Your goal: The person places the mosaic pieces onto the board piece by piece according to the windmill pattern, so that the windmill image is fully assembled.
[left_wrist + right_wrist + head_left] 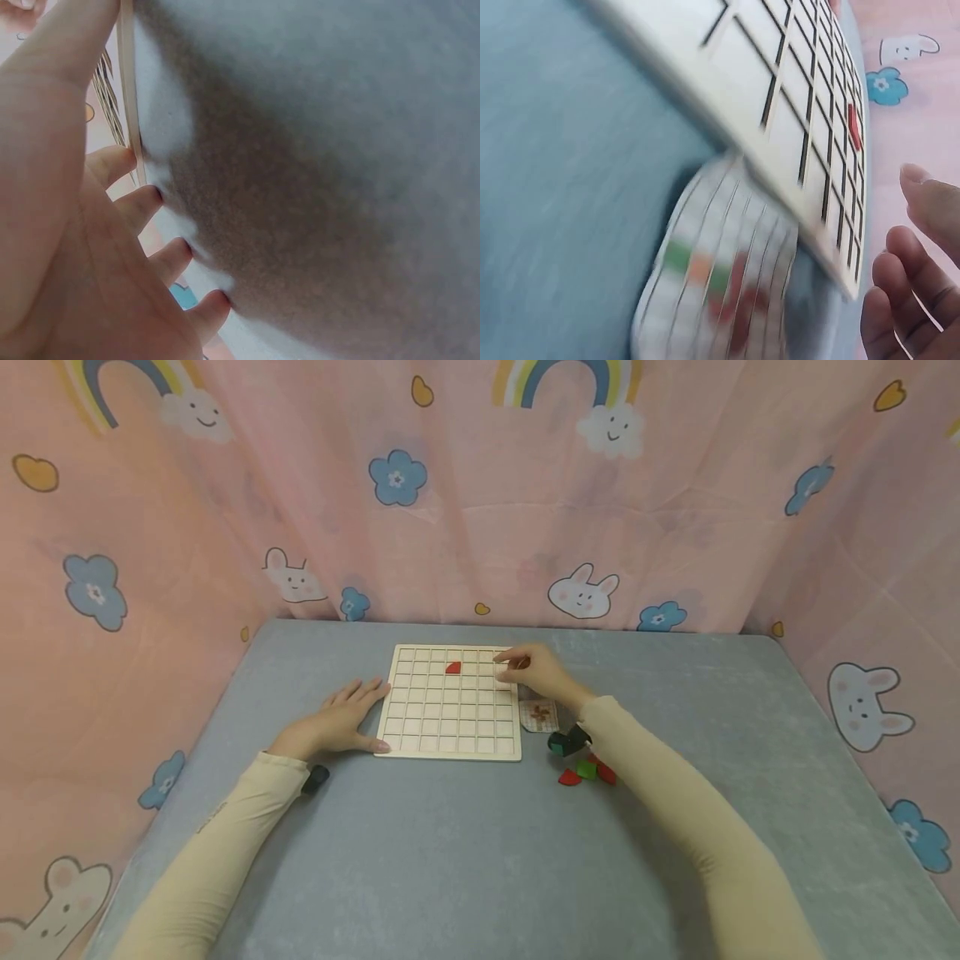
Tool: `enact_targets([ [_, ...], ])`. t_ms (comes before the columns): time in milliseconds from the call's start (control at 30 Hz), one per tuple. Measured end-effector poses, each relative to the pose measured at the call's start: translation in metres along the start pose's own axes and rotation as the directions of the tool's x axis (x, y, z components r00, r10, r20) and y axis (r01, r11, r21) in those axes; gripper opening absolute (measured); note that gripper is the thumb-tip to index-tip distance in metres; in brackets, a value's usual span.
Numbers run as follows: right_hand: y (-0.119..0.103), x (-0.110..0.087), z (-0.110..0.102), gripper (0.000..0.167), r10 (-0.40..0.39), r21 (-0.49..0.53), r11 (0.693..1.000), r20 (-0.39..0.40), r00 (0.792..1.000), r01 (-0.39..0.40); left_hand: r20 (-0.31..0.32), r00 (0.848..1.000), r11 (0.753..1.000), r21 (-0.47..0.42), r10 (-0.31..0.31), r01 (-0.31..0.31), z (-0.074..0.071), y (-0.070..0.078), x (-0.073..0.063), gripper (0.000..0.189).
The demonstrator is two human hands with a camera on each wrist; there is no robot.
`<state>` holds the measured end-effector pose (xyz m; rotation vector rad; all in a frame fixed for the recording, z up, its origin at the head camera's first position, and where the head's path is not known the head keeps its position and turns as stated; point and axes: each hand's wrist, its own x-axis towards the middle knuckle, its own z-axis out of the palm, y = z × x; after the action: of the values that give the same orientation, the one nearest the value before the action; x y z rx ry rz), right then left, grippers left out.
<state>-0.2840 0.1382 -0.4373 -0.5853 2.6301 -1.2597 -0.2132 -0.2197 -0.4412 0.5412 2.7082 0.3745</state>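
Observation:
A pale wooden grid board (pixel 450 759) lies flat on the table, with one red quarter-round piece (pixel 453 668) in a cell of its upper rows. My left hand (pixel 341 722) rests at the board's left edge, fingers spread and thumb at the near left corner; the left wrist view shows fingertips touching the board's side and the table. Over the far right part of the board hovers my right hand (pixel 536 668), thumb and fingers apart. The right wrist view shows no piece between these fingers (pixel 904 259). A patterned card (pixel 540 716) lies against the board's right edge.
Several loose red and green pieces, among them a red piece (pixel 570 777) and a green piece (pixel 587 769), lie near the right forearm. Black wrist cameras (pixel 567 742) sit under both wrists. A pink printed curtain (pixel 450 543) borders the grey table (pixel 420 860).

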Motion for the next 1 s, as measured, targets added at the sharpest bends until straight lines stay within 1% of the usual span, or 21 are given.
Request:
enact_targets([
  [100,0.012,-0.013,-0.016,0.034,-0.029,-0.065,0.997,-0.005,1.000,0.028,0.000,1.000,1.000,0.000,0.001,-0.001,-0.001,0.000,0.000,0.110],
  [200,0.026,-0.028,-0.031,0.035,-0.021,-0.107,0.994,-0.008,1.000,0.020,0.002,1.000,1.000,-0.004,0.001,-0.001,-0.001,0.000,0.000,0.110],
  [367,0.049,-0.056,-0.057,0.037,0.058,-0.147,0.987,-0.015,0.998,-0.059,0.003,1.000,1.000,-0.012,0.001,-0.001,0.000,0.000,0.000,0.110],
  [467,0.059,-0.073,-0.071,0.041,0.089,-0.162,0.983,-0.009,0.996,-0.090,-0.002,1.000,1.000,-0.010,0.004,-0.004,0.000,0.000,0.001,0.110],
  [600,0.069,-0.092,-0.083,0.043,0.135,-0.174,0.976,0.002,0.991,-0.132,-0.006,1.000,1.000,-0.002,0.006,-0.006,0.000,0.001,0.001,0.110],
  [700,0.075,-0.098,-0.086,0.043,0.152,-0.175,0.973,0.009,0.988,-0.148,-0.004,1.000,1.000,0.005,0.005,-0.005,-0.001,0.001,0.001,0.110],
  [767,0.077,-0.100,-0.087,0.044,0.157,-0.178,0.972,0.010,0.988,-0.152,-0.002,1.000,1.000,0.004,0.003,-0.003,-0.001,0.001,0.001,0.110],
  [1000,0.076,-0.092,-0.084,0.041,0.174,-0.208,0.963,0.009,0.985,-0.169,0.008,1.000,1.000,-0.011,0.002,-0.002,0.000,0.000,0.001,0.111],
])
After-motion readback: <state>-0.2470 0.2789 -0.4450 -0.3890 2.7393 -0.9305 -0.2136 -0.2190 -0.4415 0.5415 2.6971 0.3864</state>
